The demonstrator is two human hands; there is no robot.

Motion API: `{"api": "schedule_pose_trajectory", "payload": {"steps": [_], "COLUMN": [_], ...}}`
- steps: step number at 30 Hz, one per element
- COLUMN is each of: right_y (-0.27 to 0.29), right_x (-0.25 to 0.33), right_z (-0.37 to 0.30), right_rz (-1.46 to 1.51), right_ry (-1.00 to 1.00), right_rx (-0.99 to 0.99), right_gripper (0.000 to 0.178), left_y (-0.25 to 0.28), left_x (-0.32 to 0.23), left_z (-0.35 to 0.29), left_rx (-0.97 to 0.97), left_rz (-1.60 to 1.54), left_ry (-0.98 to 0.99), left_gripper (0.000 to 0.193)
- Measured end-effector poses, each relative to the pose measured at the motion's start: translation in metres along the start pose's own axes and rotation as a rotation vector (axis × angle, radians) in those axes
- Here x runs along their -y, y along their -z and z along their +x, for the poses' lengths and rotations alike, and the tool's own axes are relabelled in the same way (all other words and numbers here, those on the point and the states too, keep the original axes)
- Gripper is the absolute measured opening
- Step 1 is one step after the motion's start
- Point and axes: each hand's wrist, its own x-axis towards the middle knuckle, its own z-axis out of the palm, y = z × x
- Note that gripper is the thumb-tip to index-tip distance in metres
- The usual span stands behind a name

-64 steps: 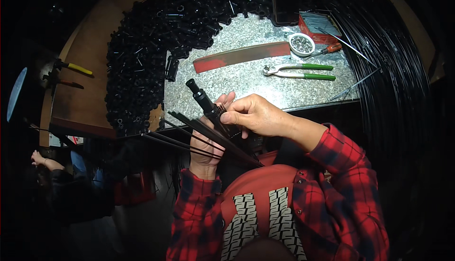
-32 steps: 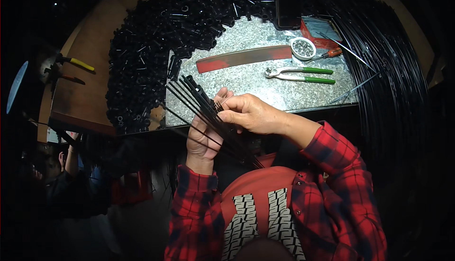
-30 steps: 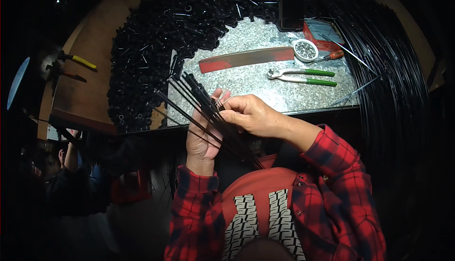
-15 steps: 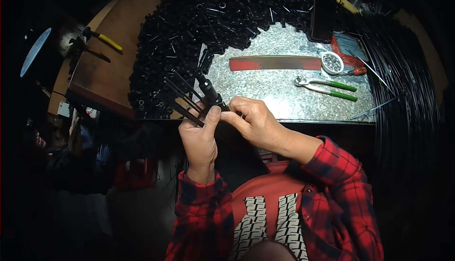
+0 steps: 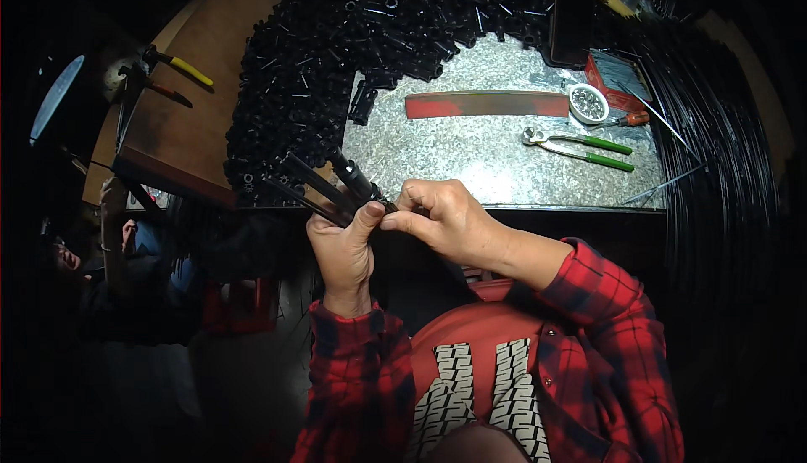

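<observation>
My left hand [image 5: 343, 253] is closed around a black tube-shaped part [image 5: 359, 182] with several thin black ribs [image 5: 313, 182] fanning out beside it, much like a piece of an umbrella frame. The tube leans to the upper left, and the thumb presses along its lower end. At that same end, my right hand [image 5: 454, 221] has its thumb and index finger in a pinch. What lies between those fingertips is too small to make out. Both hands are just over the table's near edge.
A large heap of black parts [image 5: 328, 68] covers the table's far left. On the speckled tabletop [image 5: 471, 160] lie a red bar [image 5: 487, 105], green-handled pincers [image 5: 580, 145] and a white bowl [image 5: 588, 105] of small metal pieces. Long black rods [image 5: 714, 135] hang at right. Another person [image 5: 113, 253] is at left.
My left hand has shifted slightly left and down with the black tube part, and the ribs sit closer together. My right hand keeps pinching at its lower end.
</observation>
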Motion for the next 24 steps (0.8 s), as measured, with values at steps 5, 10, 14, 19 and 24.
{"api": "schedule_pose_trajectory", "payload": {"steps": [5,10,14,19,24], "right_y": [0.002,0.014,0.017,0.016,0.000], "right_x": [-0.003,-0.002,-0.006,-0.010,-0.017], "right_z": [0.005,0.010,0.012,0.014,0.020], "right_rz": [0.107,0.159,0.296,0.340,0.008], "right_ry": [-0.023,-0.266,-0.364,-0.402,-0.223], "right_rx": [0.016,0.196,0.254,0.234,-0.023], "right_gripper": [0.030,0.027,0.028,0.029,0.032], "left_y": [0.008,0.012,0.022,0.022,-0.020], "left_x": [0.000,0.000,0.001,0.005,0.019], "left_z": [0.000,0.005,0.010,0.012,-0.009], "left_rx": [0.059,0.165,0.306,0.372,0.010], "left_rz": [-0.025,-0.036,-0.044,-0.009,0.162], "left_ry": [0.027,0.061,0.093,0.141,-0.135], "left_gripper": [0.027,0.032,0.034,0.039,0.068]}}
